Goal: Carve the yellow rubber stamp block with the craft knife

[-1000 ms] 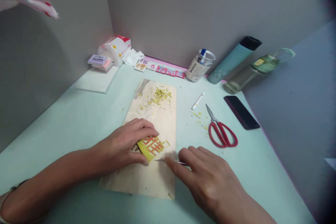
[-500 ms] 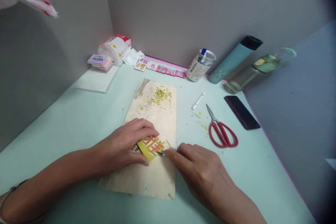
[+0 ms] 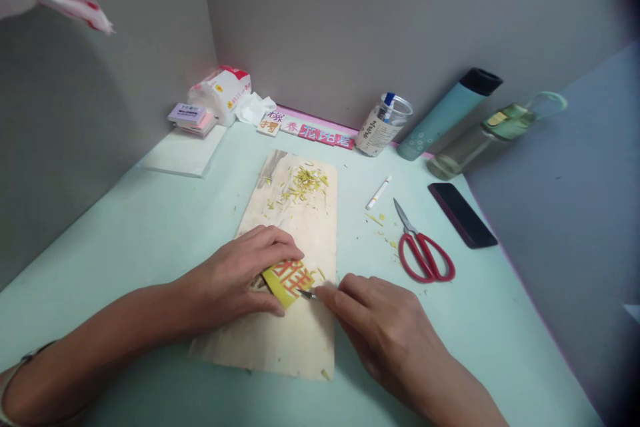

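My left hand (image 3: 250,270) grips a yellow carving block (image 3: 286,285) between thumb and fingers, pressing it on a pale wooden board (image 3: 280,347). Orange-red character strokes mark the block's top; its left part is hidden under the hand. From the right, my right hand (image 3: 385,323) is closed around a carving knife (image 3: 307,294), most of its handle covered by the fingers. The blade's tip touches the block's right side, beside the strokes. Yellow shavings (image 3: 307,181) lie heaped on the board's far half.
Red-handled scissors (image 3: 425,257), a white stick (image 3: 379,193) and a phone (image 3: 463,215) lie to the right. Behind stand a clear cup (image 3: 383,125), a blue flask (image 3: 447,117) and a green bottle (image 3: 495,137). A tissue pack (image 3: 223,92) and coloured blocks (image 3: 187,117) sit back left.
My right hand has moved the knife slightly up and away from me, from the block's near corner onto its right side. The left hand and block have stayed put.
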`<control>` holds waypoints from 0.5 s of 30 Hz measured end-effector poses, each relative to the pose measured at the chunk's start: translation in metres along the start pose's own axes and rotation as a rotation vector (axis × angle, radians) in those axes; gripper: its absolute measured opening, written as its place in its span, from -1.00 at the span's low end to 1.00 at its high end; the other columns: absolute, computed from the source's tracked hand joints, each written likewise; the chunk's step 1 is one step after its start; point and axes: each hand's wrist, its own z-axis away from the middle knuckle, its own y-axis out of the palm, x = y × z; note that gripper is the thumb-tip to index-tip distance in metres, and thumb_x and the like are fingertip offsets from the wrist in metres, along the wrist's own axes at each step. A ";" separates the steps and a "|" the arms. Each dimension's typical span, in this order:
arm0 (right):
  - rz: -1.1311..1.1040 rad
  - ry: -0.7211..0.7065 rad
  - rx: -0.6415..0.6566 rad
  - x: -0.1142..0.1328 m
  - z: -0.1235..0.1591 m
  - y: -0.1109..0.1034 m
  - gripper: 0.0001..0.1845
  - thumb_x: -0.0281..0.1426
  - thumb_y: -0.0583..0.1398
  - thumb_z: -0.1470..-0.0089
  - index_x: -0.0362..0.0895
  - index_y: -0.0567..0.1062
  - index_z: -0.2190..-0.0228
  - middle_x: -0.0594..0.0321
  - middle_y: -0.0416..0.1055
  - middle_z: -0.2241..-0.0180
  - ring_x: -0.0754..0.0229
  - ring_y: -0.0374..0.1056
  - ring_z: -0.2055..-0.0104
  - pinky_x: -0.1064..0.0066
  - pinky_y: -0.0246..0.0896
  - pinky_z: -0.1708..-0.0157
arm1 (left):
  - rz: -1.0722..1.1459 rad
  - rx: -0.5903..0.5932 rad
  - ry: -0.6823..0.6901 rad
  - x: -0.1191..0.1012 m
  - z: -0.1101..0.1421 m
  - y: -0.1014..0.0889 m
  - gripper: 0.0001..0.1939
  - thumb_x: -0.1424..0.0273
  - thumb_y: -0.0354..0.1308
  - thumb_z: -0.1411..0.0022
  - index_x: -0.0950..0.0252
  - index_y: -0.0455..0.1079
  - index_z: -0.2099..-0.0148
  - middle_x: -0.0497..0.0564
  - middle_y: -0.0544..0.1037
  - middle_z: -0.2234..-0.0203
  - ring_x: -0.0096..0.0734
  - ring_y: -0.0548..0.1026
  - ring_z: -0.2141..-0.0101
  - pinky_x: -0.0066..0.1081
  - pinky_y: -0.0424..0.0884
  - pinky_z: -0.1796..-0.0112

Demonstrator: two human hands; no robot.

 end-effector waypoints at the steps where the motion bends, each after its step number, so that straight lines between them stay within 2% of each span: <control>1: -0.006 0.000 0.012 0.000 0.000 0.000 -0.70 -0.60 0.02 -0.29 -0.13 0.50 0.15 0.27 0.36 0.45 0.18 0.18 0.49 0.34 -0.05 0.47 | -0.001 0.002 -0.001 0.000 0.000 0.000 -0.35 0.45 0.44 -0.10 0.15 0.31 -0.20 0.00 0.41 -0.05 -0.24 0.36 -0.07 -0.30 0.29 -0.11; 11: -0.013 0.032 0.033 0.001 -0.002 0.001 -0.70 -0.59 0.02 -0.28 -0.12 0.51 0.16 0.27 0.35 0.46 0.18 0.19 0.49 0.34 -0.05 0.48 | -0.001 0.004 -0.008 0.000 0.000 0.000 -0.36 0.44 0.43 -0.11 0.13 0.30 -0.20 0.01 0.41 -0.06 -0.21 0.37 -0.07 -0.28 0.30 -0.11; 15: -0.097 0.031 0.110 -0.001 0.000 -0.002 -0.68 -0.58 0.01 -0.29 -0.10 0.50 0.12 0.27 0.38 0.42 0.19 0.22 0.45 0.35 -0.02 0.45 | 0.005 0.010 0.006 0.000 0.000 0.000 -0.35 0.40 0.46 -0.09 0.14 0.32 -0.19 0.03 0.42 -0.04 -0.18 0.38 -0.05 -0.25 0.32 -0.09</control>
